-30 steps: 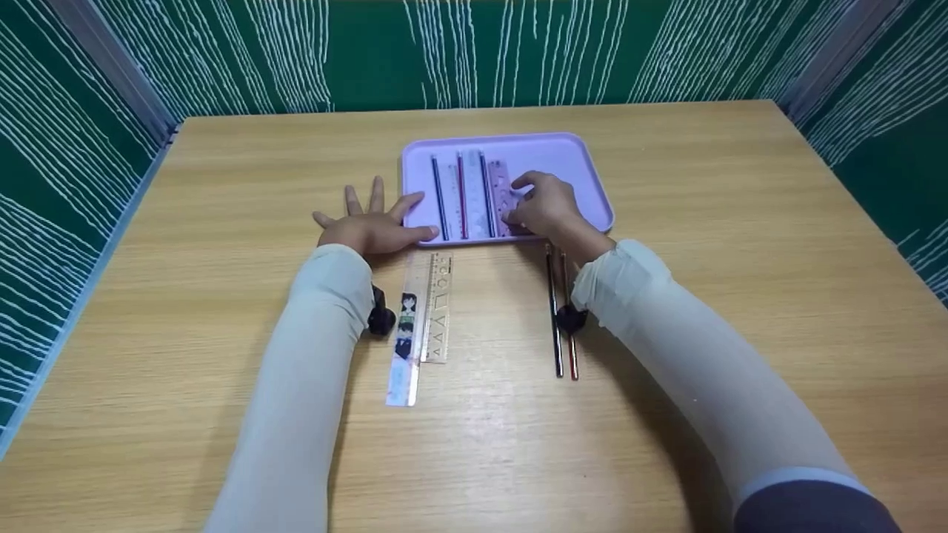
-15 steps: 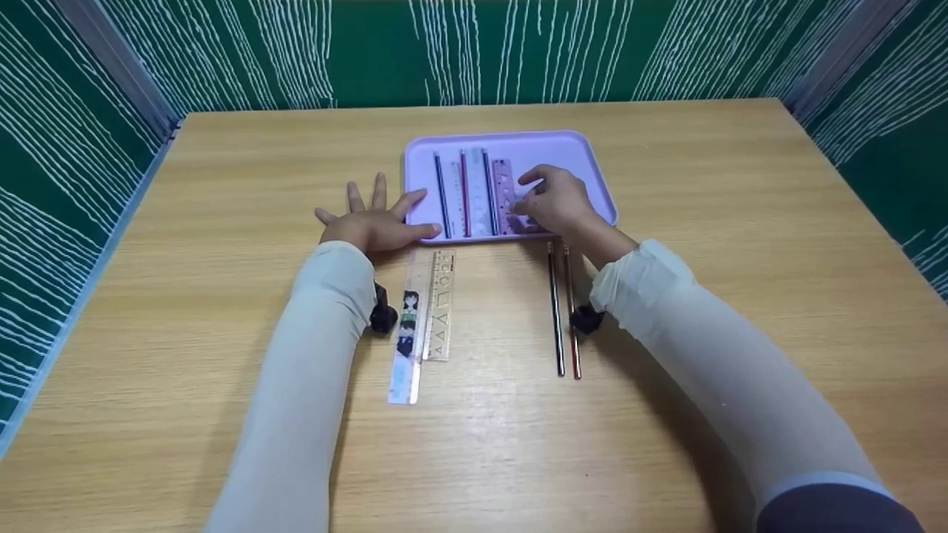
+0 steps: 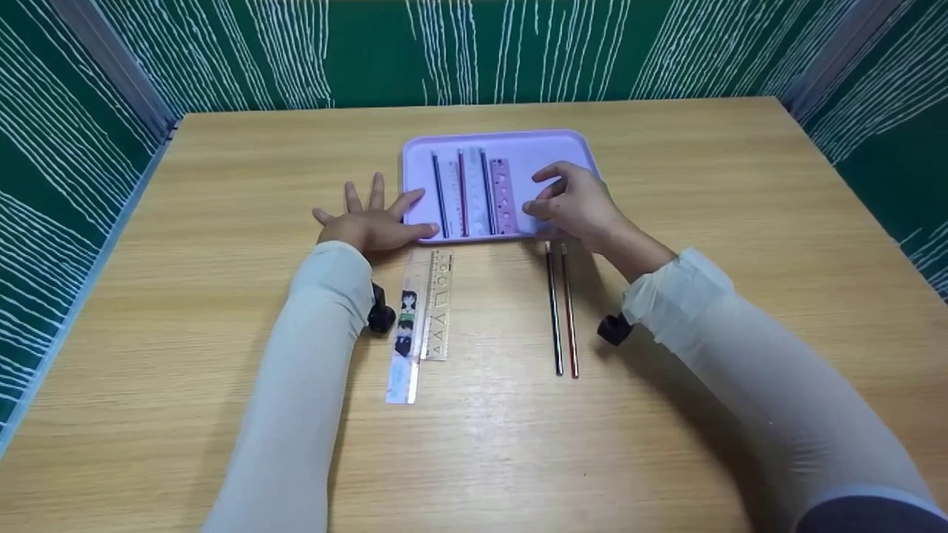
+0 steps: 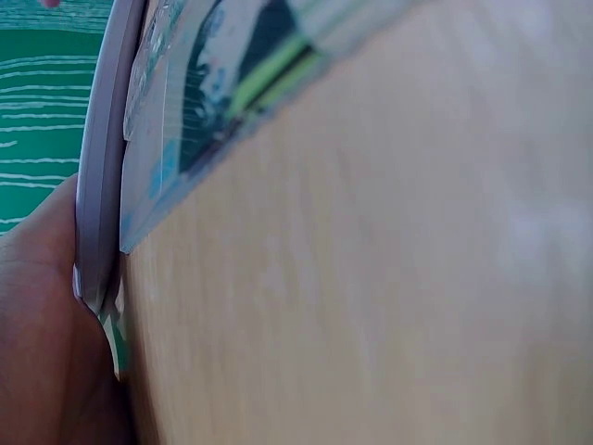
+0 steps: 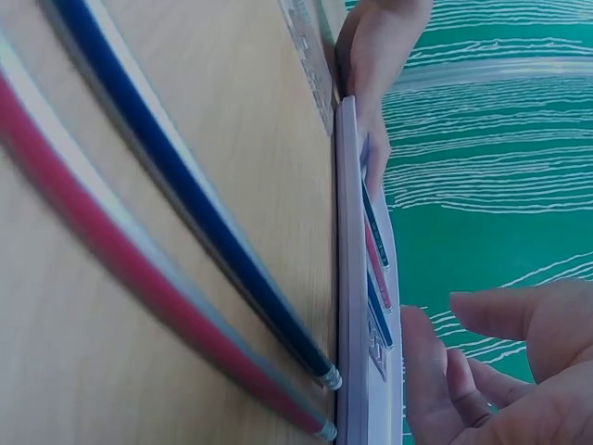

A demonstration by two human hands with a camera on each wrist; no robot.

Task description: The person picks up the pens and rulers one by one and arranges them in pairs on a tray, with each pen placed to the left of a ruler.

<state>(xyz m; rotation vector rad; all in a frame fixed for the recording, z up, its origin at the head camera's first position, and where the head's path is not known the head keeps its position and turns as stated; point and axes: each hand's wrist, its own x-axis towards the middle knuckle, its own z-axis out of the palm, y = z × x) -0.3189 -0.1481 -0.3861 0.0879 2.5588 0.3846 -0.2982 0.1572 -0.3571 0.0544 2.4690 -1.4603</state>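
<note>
tray (image 3: 548, 148) with three pencils (image 3: 463, 194), three rulers (image 3: 503, 197), two each outside, left grip (image 3: 374, 224) splayed, right grip (image 3: 581, 207) relaxed, empty

Free gap between nearer rulers (image 3: 438, 318), pencils (image 3: 555, 318)

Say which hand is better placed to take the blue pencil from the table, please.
Probably the right hand: it holds nothing and is near the blue pencil. The left hand is at the left edge of the tray, farther away.

- Booth-like nook; home or office, cannot tell.
- Green, white-streaked panels (image 3: 385, 52) at 9, 12 and 3 o'clock.
- Grey corner posts (image 3: 115, 66) near 10 and 2 o'clock.
- Wood-grain desk (image 3: 489, 459) between them.
</note>
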